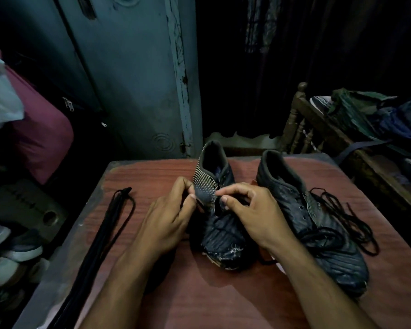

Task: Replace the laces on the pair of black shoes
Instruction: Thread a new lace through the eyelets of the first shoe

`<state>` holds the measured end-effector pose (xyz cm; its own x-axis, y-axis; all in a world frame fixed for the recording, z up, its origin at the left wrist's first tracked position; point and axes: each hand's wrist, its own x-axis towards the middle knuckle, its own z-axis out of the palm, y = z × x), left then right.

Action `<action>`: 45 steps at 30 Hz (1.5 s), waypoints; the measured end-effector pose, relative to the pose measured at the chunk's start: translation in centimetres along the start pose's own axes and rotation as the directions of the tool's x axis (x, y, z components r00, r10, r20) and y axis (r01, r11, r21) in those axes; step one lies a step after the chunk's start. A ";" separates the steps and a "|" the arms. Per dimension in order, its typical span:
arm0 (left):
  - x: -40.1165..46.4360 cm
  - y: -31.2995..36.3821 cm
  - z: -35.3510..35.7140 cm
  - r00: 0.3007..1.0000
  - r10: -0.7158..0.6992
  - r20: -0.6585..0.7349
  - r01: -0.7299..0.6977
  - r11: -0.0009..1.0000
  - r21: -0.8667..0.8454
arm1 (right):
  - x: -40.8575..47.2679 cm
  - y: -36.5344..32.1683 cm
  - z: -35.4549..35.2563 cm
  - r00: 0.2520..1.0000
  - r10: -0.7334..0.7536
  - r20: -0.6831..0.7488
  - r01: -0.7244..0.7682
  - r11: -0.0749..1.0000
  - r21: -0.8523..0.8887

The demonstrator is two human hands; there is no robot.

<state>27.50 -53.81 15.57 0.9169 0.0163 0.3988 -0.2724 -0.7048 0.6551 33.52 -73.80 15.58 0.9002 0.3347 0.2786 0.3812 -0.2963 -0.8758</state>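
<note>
Two black shoes stand on a reddish wooden table [199, 293], toes toward me. On the left shoe [220, 236], my left hand [169, 217] pinches the striped side flap beside the eyelets. My right hand [252, 210] grips the opposite flap, thumb and forefinger closed at the eyelet row; whether a lace end is between them is too dark to tell. The right shoe [318, 231] has a loose black lace [347, 222] tangled over it and spilling onto the table. A bundle of black laces [105, 233] lies stretched along the table's left side.
A blue-grey metal door [133, 74] stands behind the table. A maroon bag [43, 134] and a rack of shoes [7, 255] are at the left. A wooden bed frame [301, 124] piled with clothes sits at the right.
</note>
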 end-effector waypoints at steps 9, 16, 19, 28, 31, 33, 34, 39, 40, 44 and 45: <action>0.1 1.5 1.1 0.992 -0.097 -0.081 0.070 0.955 -0.288 | -0.3 -0.9 0.8 0.999 -0.032 -0.025 0.035 0.992 0.117; 0.3 1.1 1.3 0.990 -0.137 -0.036 0.105 0.883 -0.457 | -0.4 -0.8 0.9 0.999 -0.051 -0.013 0.052 0.995 0.081; 0.4 0.8 1.1 0.987 -0.154 -0.036 0.114 0.854 -0.508 | -0.3 -0.7 0.8 0.999 -0.049 -0.021 0.051 0.997 0.065; 0.2 1.5 1.2 0.969 -0.238 0.063 0.214 0.691 -0.690 | -0.5 -0.2 1.2 0.983 -0.161 -0.083 0.154 0.985 -0.079; -0.1 1.3 1.9 0.960 -0.278 0.040 0.237 0.722 -0.650 | -1.1 -0.6 1.4 0.980 -0.157 -0.126 0.148 0.986 -0.075; -0.3 1.3 2.4 0.950 -0.311 0.006 0.252 0.758 -0.601 | -1.6 -1.3 1.3 0.978 -0.129 -0.162 0.120 0.991 -0.064; -0.3 1.4 2.5 0.950 -0.313 -0.002 0.255 0.777 -0.576 | -2.0 -1.8 1.1 0.977 -0.126 -0.175 0.117 0.991 -0.062; -0.9 2.3 1.8 0.980 -0.198 0.005 0.193 0.947 -0.259 | -4.2 -6.4 -1.1 0.962 -0.172 -0.210 0.179 0.984 0.018; -1.2 2.8 1.7 0.981 -0.194 0.002 0.189 0.952 -0.240 | -4.9 -7.6 -2.0 0.956 -0.186 -0.225 0.198 0.980 0.030; -1.8 3.4 2.1 0.982 -0.191 -0.001 0.188 0.969 -0.163 | -6.7 -11.1 -4.7 0.930 -0.232 -0.284 0.266 0.960 0.088; -1.8 3.5 2.2 0.982 -0.188 0.001 0.186 0.971 -0.147 | -7.2 -11.9 -5.3 0.921 -0.246 -0.303 0.287 0.953 0.098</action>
<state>25.52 -57.87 15.78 0.9520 0.1482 0.2680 -0.1368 -0.5772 0.8051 23.60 -77.40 26.11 0.7989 0.1102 0.5913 0.6008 -0.0990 -0.7933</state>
